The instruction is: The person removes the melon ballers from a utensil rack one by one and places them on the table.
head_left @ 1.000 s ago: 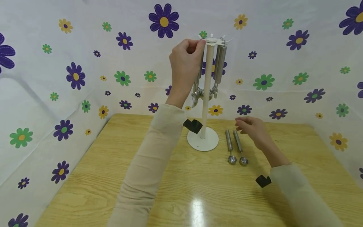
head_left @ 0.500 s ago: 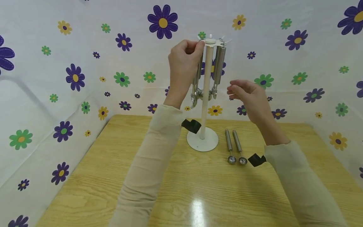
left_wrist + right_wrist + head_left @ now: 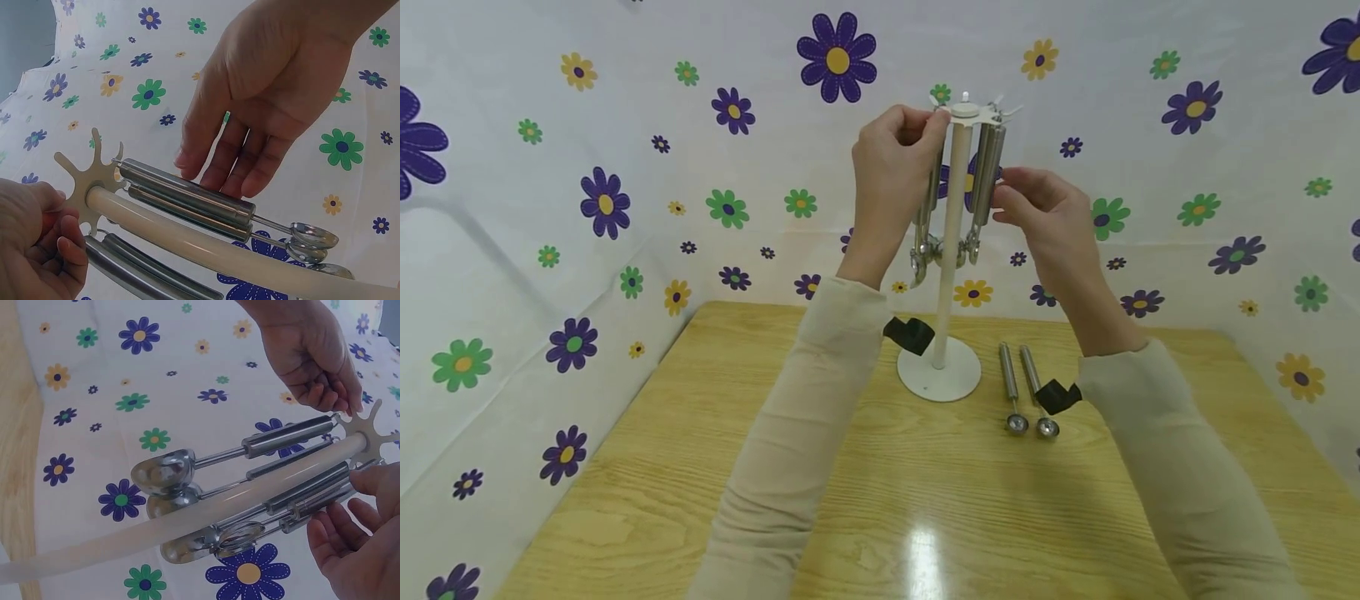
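Observation:
A white utensil rack (image 3: pixel 952 275) stands upright, its star-shaped top bearing several hanging metal scoops (image 3: pixel 988 179). At the top's left side my left hand (image 3: pixel 891 171) pinches one of the hook arms between thumb and fingers. My right hand (image 3: pixel 1052 229) is beside the hanging handles on the right, fingers loosely bent. In the left wrist view its fingertips are right at a steel handle (image 3: pixel 181 187), the thumb on the near side. Round scoop bowls (image 3: pixel 164 474) hang low by the pole in the right wrist view.
Two more metal scoops (image 3: pixel 1009 375) lie side by side on the wooden table (image 3: pixel 850 475), right of the rack's round base (image 3: pixel 925 385). A white flower-printed cloth (image 3: pixel 760 167) encloses the table at the back and sides.
My right hand has risen from above the lying scoops and moved left to the hanging handles. My left hand keeps its pinch at the rack's top.

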`<state>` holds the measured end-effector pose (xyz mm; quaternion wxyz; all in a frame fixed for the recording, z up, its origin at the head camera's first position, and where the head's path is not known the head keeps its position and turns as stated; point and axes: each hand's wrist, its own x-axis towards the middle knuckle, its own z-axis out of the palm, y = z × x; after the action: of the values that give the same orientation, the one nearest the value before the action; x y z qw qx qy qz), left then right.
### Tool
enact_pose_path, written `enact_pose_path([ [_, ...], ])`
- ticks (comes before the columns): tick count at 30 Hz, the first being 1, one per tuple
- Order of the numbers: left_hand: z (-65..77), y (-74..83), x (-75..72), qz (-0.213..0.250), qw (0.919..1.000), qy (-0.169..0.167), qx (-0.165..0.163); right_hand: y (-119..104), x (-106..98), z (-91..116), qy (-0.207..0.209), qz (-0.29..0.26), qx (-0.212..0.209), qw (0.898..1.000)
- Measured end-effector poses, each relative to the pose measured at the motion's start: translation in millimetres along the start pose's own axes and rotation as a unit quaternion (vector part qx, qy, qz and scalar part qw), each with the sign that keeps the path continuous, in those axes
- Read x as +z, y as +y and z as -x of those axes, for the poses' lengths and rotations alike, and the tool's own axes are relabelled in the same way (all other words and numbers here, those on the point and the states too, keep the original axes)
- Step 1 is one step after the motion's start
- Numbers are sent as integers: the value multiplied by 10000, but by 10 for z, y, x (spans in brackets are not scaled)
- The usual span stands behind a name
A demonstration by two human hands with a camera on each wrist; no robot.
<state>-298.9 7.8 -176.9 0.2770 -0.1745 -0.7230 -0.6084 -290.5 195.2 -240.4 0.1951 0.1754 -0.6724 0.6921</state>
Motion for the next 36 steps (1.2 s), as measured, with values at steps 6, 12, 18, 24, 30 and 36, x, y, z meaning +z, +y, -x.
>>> enact_pose_path([
  [6,5,-2,-3,41,10000,-1,26,27,63,-57,-91,-1,-123,9999],
  [12,13,2,6,75,10000,-21,26,26,76,-58,-159,173,-92,9997],
  [18,2,6,-6,-32,10000,-20,13,-27,40,-27,-545,631,-70,9965],
  [24,-32,-40,-23,-67,10000,1,24,-82,-4,27,-817,991,-6,9917],
  [30,-70,-82,-22,248,9997,36,-31,-145,-23,71,-1029,1336,-178,9855],
  [36,-76,-46,-8,150,9995,289,2,-201,-36,109,-1066,1336,-191,9851],
])
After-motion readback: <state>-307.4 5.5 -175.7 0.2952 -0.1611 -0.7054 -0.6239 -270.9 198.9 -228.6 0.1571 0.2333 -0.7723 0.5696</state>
